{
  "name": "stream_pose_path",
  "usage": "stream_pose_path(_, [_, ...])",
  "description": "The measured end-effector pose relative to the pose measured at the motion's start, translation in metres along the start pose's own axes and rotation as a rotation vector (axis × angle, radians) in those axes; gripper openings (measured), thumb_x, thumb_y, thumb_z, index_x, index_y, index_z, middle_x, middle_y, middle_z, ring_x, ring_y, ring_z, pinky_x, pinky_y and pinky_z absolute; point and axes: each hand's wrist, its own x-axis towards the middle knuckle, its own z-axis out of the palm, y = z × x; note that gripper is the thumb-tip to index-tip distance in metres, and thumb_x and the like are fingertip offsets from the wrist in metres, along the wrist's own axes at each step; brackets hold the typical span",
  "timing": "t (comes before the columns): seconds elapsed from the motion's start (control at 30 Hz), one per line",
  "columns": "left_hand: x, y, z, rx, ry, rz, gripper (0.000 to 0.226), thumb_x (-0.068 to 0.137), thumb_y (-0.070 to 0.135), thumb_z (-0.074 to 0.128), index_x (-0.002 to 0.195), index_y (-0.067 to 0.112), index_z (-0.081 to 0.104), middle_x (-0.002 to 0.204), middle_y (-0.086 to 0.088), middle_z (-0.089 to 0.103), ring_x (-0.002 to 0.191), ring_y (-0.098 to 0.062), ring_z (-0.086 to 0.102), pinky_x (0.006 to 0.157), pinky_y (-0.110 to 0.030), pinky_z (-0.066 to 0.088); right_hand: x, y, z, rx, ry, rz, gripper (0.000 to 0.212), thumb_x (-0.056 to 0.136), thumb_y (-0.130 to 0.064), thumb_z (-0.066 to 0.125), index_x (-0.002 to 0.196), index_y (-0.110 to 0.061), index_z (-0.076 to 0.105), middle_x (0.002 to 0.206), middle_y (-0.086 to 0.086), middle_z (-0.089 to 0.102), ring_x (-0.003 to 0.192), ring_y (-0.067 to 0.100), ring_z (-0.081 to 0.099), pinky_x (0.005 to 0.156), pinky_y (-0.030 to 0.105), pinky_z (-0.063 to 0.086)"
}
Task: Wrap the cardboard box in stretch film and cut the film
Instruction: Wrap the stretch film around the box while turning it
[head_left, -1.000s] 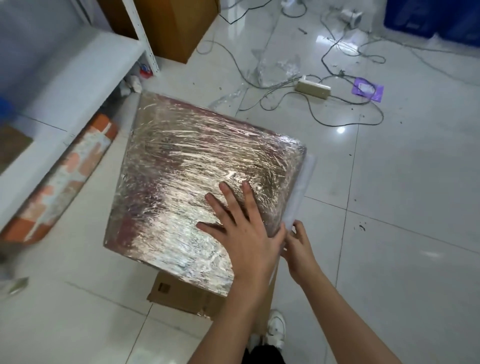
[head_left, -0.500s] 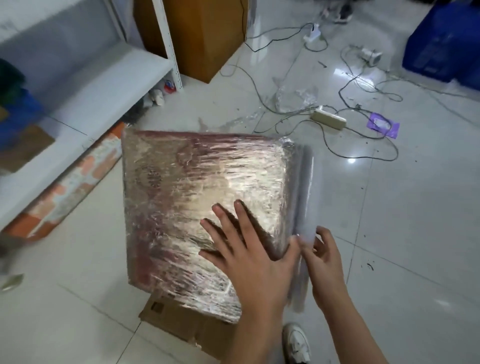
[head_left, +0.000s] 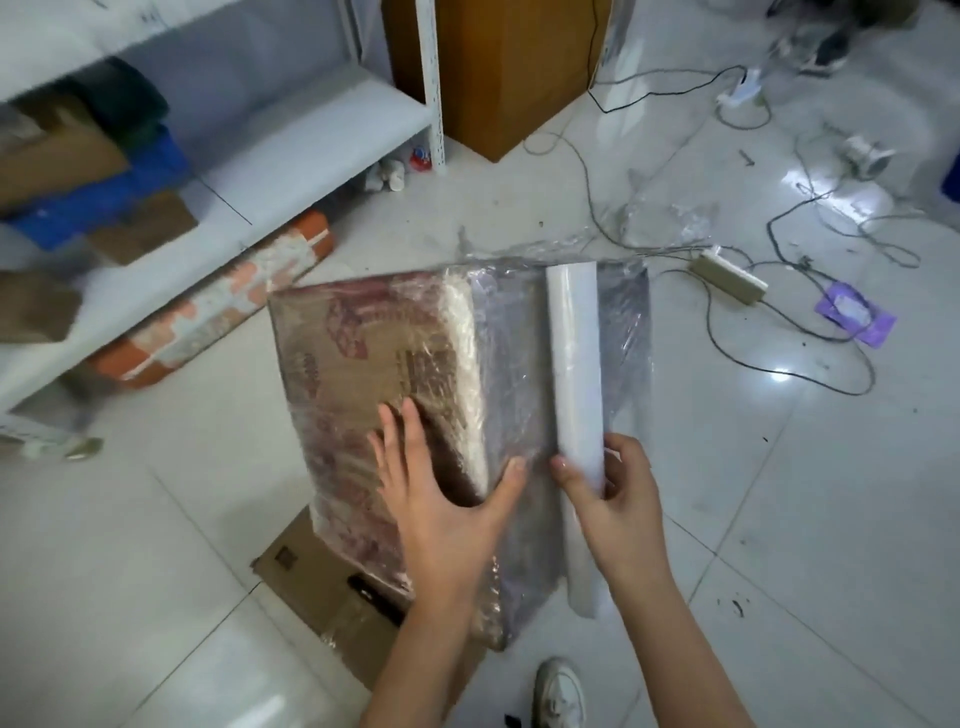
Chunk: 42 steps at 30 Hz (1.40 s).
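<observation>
The cardboard box (head_left: 363, 364), brown with red print and covered in glossy stretch film, stands tipped on the floor in the middle of the view. My left hand (head_left: 441, 499) lies flat and spread on its near top corner, the thumb hooked over the right edge. My right hand (head_left: 613, 493) grips the white stretch film roll (head_left: 576, 369), which stands nearly upright against the box's right side. A clear sheet of film (head_left: 519, 364) stretches from the roll across that side face.
A flattened cardboard piece (head_left: 322, 577) lies under the box. White shelving (head_left: 291, 135) with boxes stands at left, an orange-white roll (head_left: 228, 306) beneath it. Cables, a power strip (head_left: 727, 275) and film scraps (head_left: 665, 218) litter the tiles behind. My shoe (head_left: 558, 691) is below.
The box has turned, so its right side face now shows. My right hand has carried the roll out along that side, pulling film off. My left hand stays pressed on the top corner.
</observation>
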Motion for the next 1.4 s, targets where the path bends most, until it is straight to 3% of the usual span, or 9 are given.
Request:
stream_pose_path(0.17, [0.011,-0.027,-0.011,-0.08,0.081,-0.066,0.104,0.057,0.069,0.067,0.144,0.036,0.023,0.155,0.007,0.024,0.143,-0.009,0.02,0.115,-0.046,0.025,0.005,-0.008,0.007,-0.146,-0.134,-0.047,0.033,0.074,-0.026,0.077,0.097,-0.027,0.053,0.09,-0.02,0.059,0.08,-0.01,0.057,0.067,0.008,0.042])
stream_pose_path(0.27, [0.013,-0.041,-0.02,-0.184,0.107,-0.122,0.1,0.056,0.067,0.071,0.141,0.041,0.025,0.153,0.01,0.028,0.14,-0.005,0.025,0.114,-0.044,0.029,0.007,-0.01,0.019,-0.246,-0.185,-0.071,0.038,0.07,-0.033,0.079,0.098,-0.027,0.055,0.089,-0.017,0.061,0.081,0.002,0.059,0.075,0.024,0.048])
stream_pose_path(0.57, [0.001,-0.098,-0.053,-0.421,0.227,-0.185,0.093,0.064,0.048,0.081,0.143,0.027,0.036,0.145,0.01,0.042,0.133,-0.009,0.04,0.11,-0.047,0.035,-0.029,-0.003,0.064,-0.403,-0.231,-0.164,0.04,0.071,-0.041,0.076,0.103,-0.025,0.058,0.092,-0.011,0.06,0.08,0.007,0.056,0.057,0.005,0.034])
stream_pose_path(0.67, [-0.004,-0.121,-0.063,-0.487,0.237,-0.195,0.098,0.061,0.048,0.08,0.144,0.021,0.037,0.144,0.0,0.046,0.132,-0.019,0.044,0.105,-0.049,0.041,-0.042,0.005,0.077,-0.436,-0.261,-0.197,0.045,0.071,-0.044,0.075,0.108,-0.024,0.057,0.095,-0.013,0.058,0.083,0.004,0.056,0.066,0.011,0.042])
stream_pose_path(0.8, [-0.008,-0.139,-0.074,-0.553,0.277,-0.239,0.099,0.056,0.044,0.078,0.142,0.015,0.039,0.138,-0.007,0.051,0.122,-0.019,0.054,0.094,-0.033,0.051,-0.05,0.007,0.091,-0.549,-0.311,-0.255,0.05,0.072,-0.049,0.072,0.112,-0.023,0.056,0.099,-0.01,0.058,0.082,0.005,0.055,0.069,0.018,0.044])
stream_pose_path(0.97, [-0.013,-0.167,-0.088,-0.63,0.308,-0.27,0.104,0.051,0.044,0.077,0.14,0.009,0.038,0.128,-0.007,0.055,0.1,0.002,0.062,0.074,-0.013,0.051,-0.065,0.01,0.117,-0.747,-0.387,-0.336,0.052,0.079,-0.054,0.062,0.119,-0.022,0.052,0.107,-0.004,0.057,0.086,0.011,0.054,0.074,0.026,0.044])
stream_pose_path(1.1, [-0.022,-0.18,-0.097,-0.641,0.314,-0.297,0.123,0.044,0.069,0.079,0.14,0.004,0.036,0.126,-0.011,0.055,0.098,0.001,0.063,0.074,-0.013,0.05,-0.067,0.021,0.127,-1.016,-0.356,-0.473,0.051,0.078,-0.063,0.056,0.111,-0.023,0.055,0.1,-0.002,0.061,0.088,0.017,0.059,0.073,0.03,0.042])
stream_pose_path(1.3, [-0.026,-0.201,-0.105,-0.612,0.279,-0.324,0.116,0.05,0.072,0.076,0.14,0.01,0.036,0.13,-0.01,0.054,0.107,-0.006,0.06,0.081,-0.018,0.051,-0.07,0.042,0.143,-0.921,-0.389,-0.853,0.058,0.077,-0.035,0.07,0.127,-0.025,0.041,0.105,0.011,0.055,0.086,0.023,0.057,0.068,0.034,0.05])
stream_pose_path(1.4, [-0.023,-0.207,-0.107,-0.591,0.243,-0.332,0.113,0.051,0.072,0.075,0.142,0.019,0.034,0.135,-0.004,0.052,0.114,-0.009,0.057,0.087,-0.021,0.051,-0.072,0.043,0.153,-1.015,-0.368,-0.985,0.048,0.076,-0.025,0.067,0.122,-0.028,0.053,0.11,0.015,0.052,0.09,0.026,0.058,0.07,0.036,0.054])
